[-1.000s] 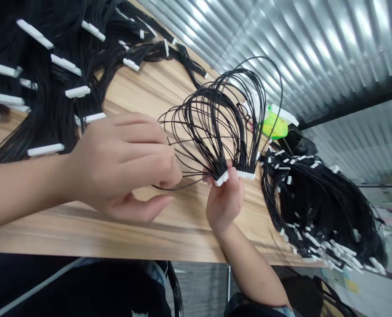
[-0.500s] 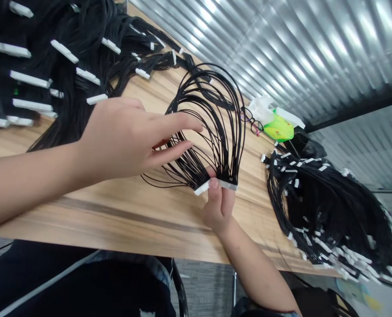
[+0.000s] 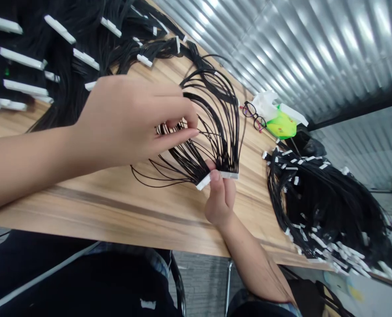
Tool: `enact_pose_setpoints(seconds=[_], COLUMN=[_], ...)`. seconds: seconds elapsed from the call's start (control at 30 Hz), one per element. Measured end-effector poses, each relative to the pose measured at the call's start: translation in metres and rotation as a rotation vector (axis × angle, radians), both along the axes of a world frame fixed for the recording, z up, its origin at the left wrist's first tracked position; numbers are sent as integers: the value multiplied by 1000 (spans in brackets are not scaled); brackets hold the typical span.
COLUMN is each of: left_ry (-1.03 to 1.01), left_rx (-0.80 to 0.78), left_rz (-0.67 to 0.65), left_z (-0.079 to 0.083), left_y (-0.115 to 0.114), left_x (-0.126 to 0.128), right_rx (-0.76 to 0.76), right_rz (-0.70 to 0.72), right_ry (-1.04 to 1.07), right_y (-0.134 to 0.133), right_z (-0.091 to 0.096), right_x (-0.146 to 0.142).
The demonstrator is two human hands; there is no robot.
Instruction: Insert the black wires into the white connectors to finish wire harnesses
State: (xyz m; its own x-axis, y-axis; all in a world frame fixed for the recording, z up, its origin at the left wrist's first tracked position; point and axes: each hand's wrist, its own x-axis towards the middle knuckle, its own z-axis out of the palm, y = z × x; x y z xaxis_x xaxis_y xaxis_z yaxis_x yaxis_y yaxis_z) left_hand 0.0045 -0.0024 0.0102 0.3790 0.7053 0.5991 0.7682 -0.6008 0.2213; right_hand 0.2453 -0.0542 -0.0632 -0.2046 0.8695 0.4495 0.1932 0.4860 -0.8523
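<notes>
A looped wire harness of many thin black wires rises above the wooden table, with a white connector at each end. My right hand pinches both connectors side by side between thumb and fingers: the left connector is tilted, the right connector nearly level. Over the left side of the loop is my left hand, its thumb and curled index finger closed on thin black wires. Exactly how many wires are between those fingertips is hidden. Several loose wires bow out to the left below this hand.
Piles of black harnesses with white connectors lie at the left and at the right of the table. Eyeglasses and a green packet are near the back edge. A corrugated metal wall stands behind.
My left thumb and index finger, apart before, have come together on the wires. The loop has been pulled out of shape, and the right hand keeps its hold on the connectors.
</notes>
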Motion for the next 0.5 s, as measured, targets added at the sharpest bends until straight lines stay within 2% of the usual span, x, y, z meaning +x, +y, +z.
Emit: enact_pose_setpoints(seconds=[0.13,0.3,0.5], left_ry=[-5,14,51], left_rx=[97,-6,-110], left_rz=[-36,-138,-78], left_z=[8,5,6], left_y=[-2,-3,-5], left_x=[1,4,7], right_rx=[-87,-142,-146], right_rz=[-14,110,156], right_ry=[61,56,78], right_y=[-2,-5,-8], right_z=[-3,-3,0], right_x=[-1,-1,-3])
